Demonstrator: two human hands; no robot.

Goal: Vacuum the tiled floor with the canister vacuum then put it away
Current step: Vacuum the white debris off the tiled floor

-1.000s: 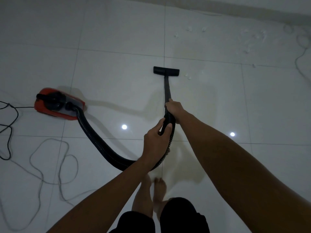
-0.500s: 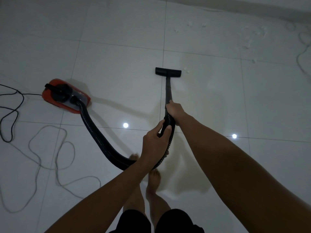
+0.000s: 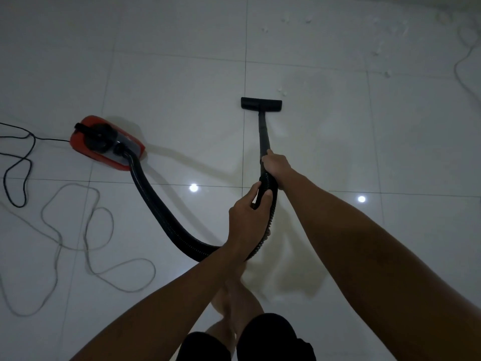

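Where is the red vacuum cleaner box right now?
In the head view, the red canister sits on the tiled floor to the person's left, beside the looped cords, its black hose curving back to the hands.

Both arms stretched forward, right hand [image 3: 275,166] curled tight further up the frame, left hand [image 3: 247,217] apparently gripping below it
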